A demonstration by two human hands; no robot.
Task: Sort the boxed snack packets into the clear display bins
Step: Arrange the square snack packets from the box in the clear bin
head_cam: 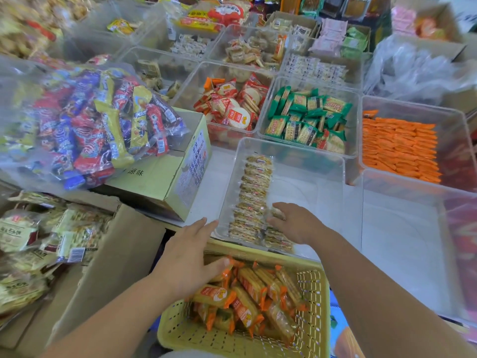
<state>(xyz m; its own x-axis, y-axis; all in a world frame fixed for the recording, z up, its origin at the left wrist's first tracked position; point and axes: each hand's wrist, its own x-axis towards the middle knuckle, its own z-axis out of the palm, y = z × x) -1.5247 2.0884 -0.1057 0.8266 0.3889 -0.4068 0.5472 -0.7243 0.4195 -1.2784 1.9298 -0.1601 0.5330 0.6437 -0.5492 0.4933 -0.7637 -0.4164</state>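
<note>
Gripping a cracker packet (276,215) in the twelve-o'clock clear bin (322,161), the right hand (291,223); left hand (185,257), fingers wide, overhangs the basket (313,321).

A snack shop's bulk display: rows of clear bins (304,192) hold wrapped biscuits (307,117) sorted by kind. Opened cardboard cartons (160,182) of stock stand near left, one under a bag of mixed sweets (90,125). Packaged goods (219,11) crowd the far side.
</note>
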